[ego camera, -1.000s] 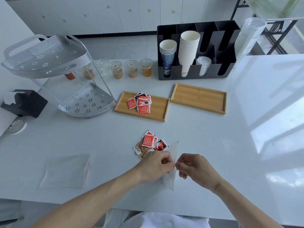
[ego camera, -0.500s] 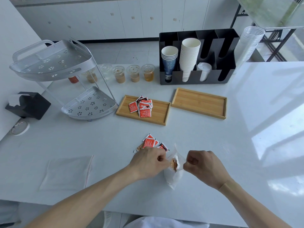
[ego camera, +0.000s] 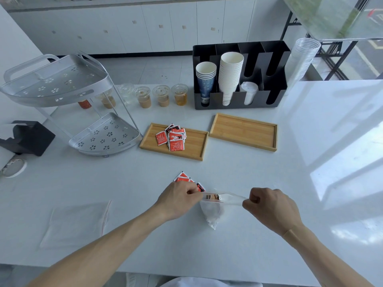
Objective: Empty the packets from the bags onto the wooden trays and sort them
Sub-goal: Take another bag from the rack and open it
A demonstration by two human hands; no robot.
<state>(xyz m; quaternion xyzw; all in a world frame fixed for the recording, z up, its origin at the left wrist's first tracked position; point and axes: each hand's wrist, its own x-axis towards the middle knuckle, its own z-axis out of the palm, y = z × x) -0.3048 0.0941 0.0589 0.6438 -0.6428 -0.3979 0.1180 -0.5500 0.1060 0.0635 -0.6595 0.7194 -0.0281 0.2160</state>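
Clear plastic zip bag pinched at its mouth from both sides: left hand closed on one lip, right hand closed on the other, pulled well apart. Mouth now stretched wide, where half a second ago barely parted and a second ago sealed flat between touching fingertips. Brown packets visible just inside the red seal strip, between the two grips; rest of the bag hanging below toward the body. Probably ready for tipping out, so opening step judged done.

Just beyond the left grip, touching or nearly so, loose red packets on the white table, partly hidden by the knuckles. Well to the left of the grip, an empty flat bag, seemingly finished with.

Farther out, left wooden tray carrying a pile of sorted red packets; right wooden tray bare, likely meant for the brown ones. Beyond both, lidded drink cups and a black cup organiser.

Remaining by this judgement: emptying, then sorting the loose pile.
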